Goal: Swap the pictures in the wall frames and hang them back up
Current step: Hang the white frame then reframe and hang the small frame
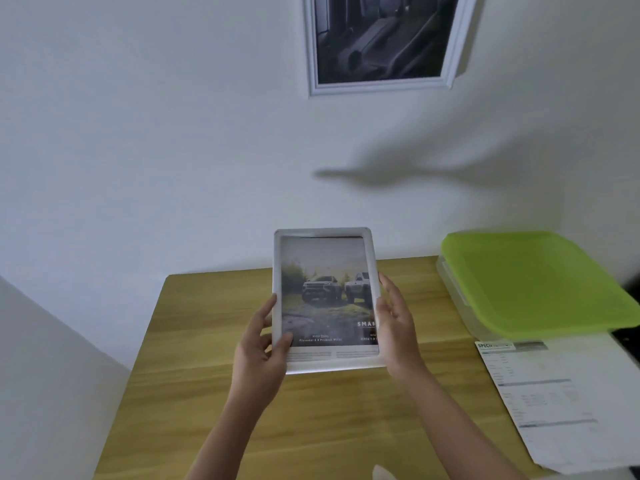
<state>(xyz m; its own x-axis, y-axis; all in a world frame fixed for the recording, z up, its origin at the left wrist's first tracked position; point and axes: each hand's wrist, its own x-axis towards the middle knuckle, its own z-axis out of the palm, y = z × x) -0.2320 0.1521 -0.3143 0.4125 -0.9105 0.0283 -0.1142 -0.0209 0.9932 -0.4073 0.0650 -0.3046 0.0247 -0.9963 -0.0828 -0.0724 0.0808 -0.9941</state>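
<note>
Wood-grained and yellowish, the desk [214,393] is filling the lower part of the view, and two bare forearms are reaching up over it from the bottom edge. The left hand [259,344] is gripping the left edge of a white frame [327,363], thumb lying on the front and fingers [266,308] curling round behind. The right hand [394,327] is holding the right edge the same way, thumb on the front and fingers wrapping the rim. The frame is being held upright above the desk, near its far edge, and is showing a picture [325,292] of two off-road vehicles with some lettering below. To the right a printed sheet [547,403] is lying on the desk, and beyond it a clear box with a green lid [533,282] is sitting against the wall. Higher up the white wall [138,133], a second frame [381,86] with a dark picture is hanging, tilted, cut off by the top edge.
</note>
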